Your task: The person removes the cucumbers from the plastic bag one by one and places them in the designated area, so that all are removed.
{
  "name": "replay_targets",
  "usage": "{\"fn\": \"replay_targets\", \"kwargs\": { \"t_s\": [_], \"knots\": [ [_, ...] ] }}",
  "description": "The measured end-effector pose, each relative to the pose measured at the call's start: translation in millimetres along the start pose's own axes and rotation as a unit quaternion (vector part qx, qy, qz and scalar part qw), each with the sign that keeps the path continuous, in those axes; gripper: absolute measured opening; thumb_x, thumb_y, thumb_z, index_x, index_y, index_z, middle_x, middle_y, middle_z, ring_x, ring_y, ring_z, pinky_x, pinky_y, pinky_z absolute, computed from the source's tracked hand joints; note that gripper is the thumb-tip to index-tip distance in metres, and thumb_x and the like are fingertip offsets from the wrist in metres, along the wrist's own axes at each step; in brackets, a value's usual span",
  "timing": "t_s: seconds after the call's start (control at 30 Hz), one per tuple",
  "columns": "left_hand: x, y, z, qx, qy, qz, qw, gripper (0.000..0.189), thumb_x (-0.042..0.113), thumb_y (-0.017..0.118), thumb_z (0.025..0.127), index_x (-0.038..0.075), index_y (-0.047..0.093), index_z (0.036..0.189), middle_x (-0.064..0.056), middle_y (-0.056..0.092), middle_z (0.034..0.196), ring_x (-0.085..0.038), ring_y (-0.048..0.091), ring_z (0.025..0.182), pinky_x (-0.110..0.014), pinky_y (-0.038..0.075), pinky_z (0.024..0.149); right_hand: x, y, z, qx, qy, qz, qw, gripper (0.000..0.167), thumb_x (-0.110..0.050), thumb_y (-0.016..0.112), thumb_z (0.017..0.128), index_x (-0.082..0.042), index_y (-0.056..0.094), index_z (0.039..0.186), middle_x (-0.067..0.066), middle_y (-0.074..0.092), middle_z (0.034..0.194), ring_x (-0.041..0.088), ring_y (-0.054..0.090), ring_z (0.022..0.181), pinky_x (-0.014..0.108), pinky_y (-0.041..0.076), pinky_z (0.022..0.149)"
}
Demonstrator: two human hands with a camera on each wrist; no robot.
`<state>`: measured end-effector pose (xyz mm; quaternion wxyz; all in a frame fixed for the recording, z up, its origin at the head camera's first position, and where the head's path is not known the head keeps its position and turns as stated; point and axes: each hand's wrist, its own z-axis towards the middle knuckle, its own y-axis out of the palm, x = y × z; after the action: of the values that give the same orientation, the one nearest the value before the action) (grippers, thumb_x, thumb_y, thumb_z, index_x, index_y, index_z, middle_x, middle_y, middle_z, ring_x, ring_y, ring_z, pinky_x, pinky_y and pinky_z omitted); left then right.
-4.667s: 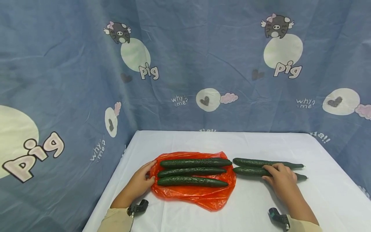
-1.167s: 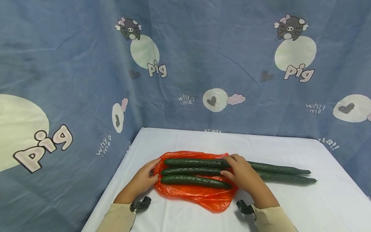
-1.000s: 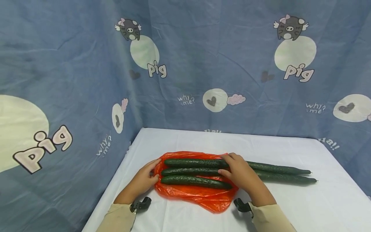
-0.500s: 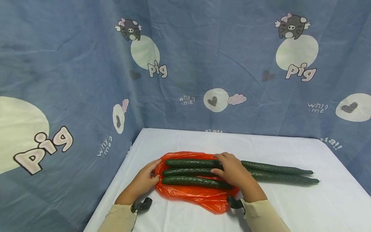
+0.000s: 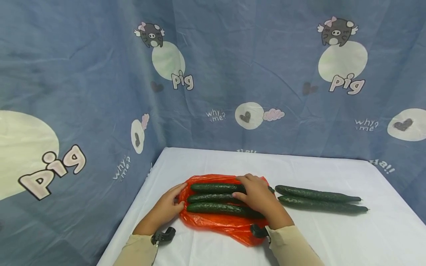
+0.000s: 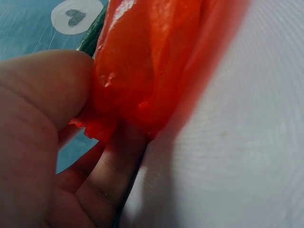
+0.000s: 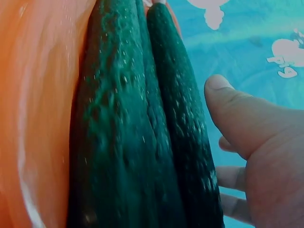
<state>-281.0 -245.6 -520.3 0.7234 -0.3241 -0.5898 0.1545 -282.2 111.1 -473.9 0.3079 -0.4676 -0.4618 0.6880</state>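
Three dark green cucumbers lie side by side on a crumpled red plastic bag (image 5: 213, 222): a far one (image 5: 213, 188), a middle one (image 5: 209, 198) and a near one (image 5: 223, 209). The left hand (image 5: 165, 208) holds the bag's left edge, its thumb on the side and its fingers (image 6: 111, 173) partly tucked under the film. Over the right part of the cucumbers hovers the right hand (image 5: 259, 195), covering some of them in the head view. Its thumb (image 7: 242, 114) stands extended and apart from the nearest cucumber (image 7: 183, 109) in the right wrist view.
Two more cucumbers, a far one (image 5: 316, 194) and a near one (image 5: 323, 205), lie on the white tablecloth (image 5: 332, 236) right of the bag. A blue patterned curtain (image 5: 206, 55) hangs behind and at the left of the table.
From one of the two cucumbers at the right, the right hand has moved left to over the bag, sliding further left in the last second. The left hand stays at the bag's edge.
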Motion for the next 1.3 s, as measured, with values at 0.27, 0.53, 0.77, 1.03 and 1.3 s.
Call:
{"fn": "replay_targets", "kwargs": {
  "t_s": [0.27, 0.53, 0.77, 1.03, 1.3],
  "knots": [
    [0.3, 0.3, 0.4, 0.0, -0.01, -0.005, 0.9999, 0.072, 0.0, 0.066, 0.092, 0.013, 0.045, 0.16, -0.01, 0.045, 0.163, -0.021, 0.059, 0.11, -0.023, 0.053, 0.078, -8.1, 8.6, 7.1, -0.003, 0.006, -0.001, 1.0, 0.067, -0.054, 0.072, 0.094, -0.018, 0.058, 0.149, 0.008, 0.061, 0.14, 0.032, 0.056, 0.133, 0.063, 0.041, 0.109],
    [-0.9, 0.7, 0.1, -0.001, -0.017, 0.01, 0.9998, 0.073, 0.001, 0.067, 0.093, 0.016, 0.045, 0.16, -0.008, 0.045, 0.163, -0.022, 0.059, 0.115, -0.024, 0.053, 0.082, -18.6, 18.6, 11.6, 0.001, 0.015, 0.009, 0.9998, 0.063, -0.056, 0.072, 0.094, -0.018, 0.062, 0.144, 0.009, 0.062, 0.136, 0.03, 0.057, 0.126, 0.062, 0.041, 0.102],
    [-0.4, -0.1, -0.1, 0.001, -0.019, 0.004, 0.9998, 0.072, 0.0, 0.067, 0.093, 0.016, 0.045, 0.16, -0.009, 0.045, 0.162, -0.022, 0.061, 0.115, -0.024, 0.054, 0.081, -22.0, 28.1, 14.9, 0.009, 0.024, 0.012, 0.9996, 0.064, -0.059, 0.071, 0.093, -0.019, 0.063, 0.142, 0.006, 0.062, 0.135, 0.028, 0.057, 0.128, 0.061, 0.04, 0.101],
    [-2.1, 1.9, -0.1, 0.002, -0.021, -0.001, 0.9998, 0.072, 0.0, 0.067, 0.093, 0.018, 0.046, 0.16, -0.009, 0.045, 0.162, -0.021, 0.061, 0.111, -0.023, 0.054, 0.078, -23.5, 38.3, 13.0, 0.045, 0.037, 0.004, 0.9983, 0.063, -0.062, 0.073, 0.09, -0.021, 0.066, 0.139, 0.005, 0.064, 0.129, 0.03, 0.058, 0.122, 0.057, 0.039, 0.096],
    [-0.1, 1.6, 0.3, -0.002, -0.02, -0.011, 0.9997, 0.073, -0.002, 0.066, 0.093, 0.016, 0.045, 0.16, -0.009, 0.045, 0.162, -0.02, 0.062, 0.11, -0.023, 0.055, 0.078, -26.7, 44.9, 15.6, 0.082, 0.064, 0.003, 0.9945, 0.051, -0.058, 0.075, 0.09, -0.023, 0.069, 0.127, 0.002, 0.065, 0.119, 0.028, 0.057, 0.115, 0.054, 0.037, 0.095]
  ]
}}
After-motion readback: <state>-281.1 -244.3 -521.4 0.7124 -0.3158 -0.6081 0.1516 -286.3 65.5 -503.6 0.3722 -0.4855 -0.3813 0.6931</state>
